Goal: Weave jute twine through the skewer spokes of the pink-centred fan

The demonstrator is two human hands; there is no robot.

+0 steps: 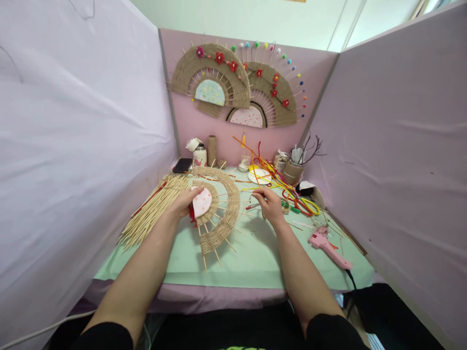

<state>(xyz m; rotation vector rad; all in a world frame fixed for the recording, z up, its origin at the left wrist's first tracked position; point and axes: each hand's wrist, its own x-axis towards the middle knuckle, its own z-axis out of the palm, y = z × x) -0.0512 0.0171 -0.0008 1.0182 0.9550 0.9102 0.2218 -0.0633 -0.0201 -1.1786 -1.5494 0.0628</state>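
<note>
My left hand (185, 200) grips a half-round woven fan (230, 206) by its inner edge, thumb over the pale dotted half-circle (203, 202). Thin sticks fan out through two twine-woven bands, and their tips stick out past the outer one. Something red (192, 214) shows beneath the held edge. To the right of the fan, my right hand (269, 202) is closed in a pinch just beyond the stick tips. A thin strand seems to be at its fingertips, too fine to make out. Scissors-like red and green handles (285, 205) lie close by that hand.
A pile of thin sticks (155, 211) lies at left, beside a phone (183, 166). At right rest a pink glue gun (330, 249) with a cord and a heap of coloured pipe cleaners (310, 206). Jars and a twig holder (293, 172) line the back, below two finished fans (211, 61).
</note>
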